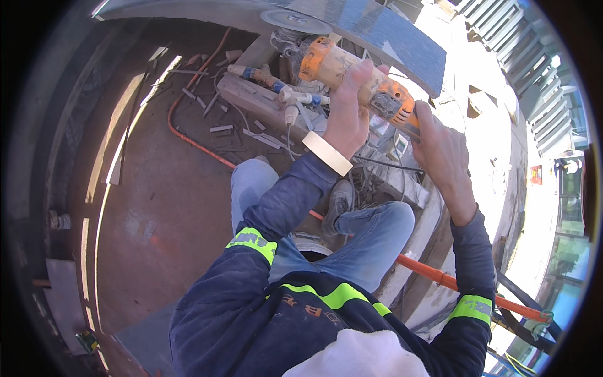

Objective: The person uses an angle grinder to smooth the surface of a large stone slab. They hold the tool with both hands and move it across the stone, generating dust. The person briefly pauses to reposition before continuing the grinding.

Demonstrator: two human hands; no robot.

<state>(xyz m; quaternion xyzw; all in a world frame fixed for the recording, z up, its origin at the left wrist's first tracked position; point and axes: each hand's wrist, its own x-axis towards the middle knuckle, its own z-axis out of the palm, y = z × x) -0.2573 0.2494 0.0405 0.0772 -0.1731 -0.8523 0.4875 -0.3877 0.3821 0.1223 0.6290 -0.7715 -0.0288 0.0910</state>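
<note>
An angle grinder (333, 65) with a dusty orange and tan body lies across both hands. My left hand (349, 108) is wrapped round the middle of its body, and my right hand (443, 152) grips the rear end. The grinder's thin round disc (295, 22) points up and left, close to the lower edge of a dark grey stone slab (405, 55). Whether the disc touches the slab, or is spinning, I cannot tell. Some of my fingers are hidden behind the tool.
Dusty pipe pieces with blue bands (267, 78) sit beyond my knees, beside narrow offcuts (267, 139) and tangled cables. An orange hose (182, 131) curves over the brown floor (157, 251). At right, an orange pole (465, 289) passes under my right arm.
</note>
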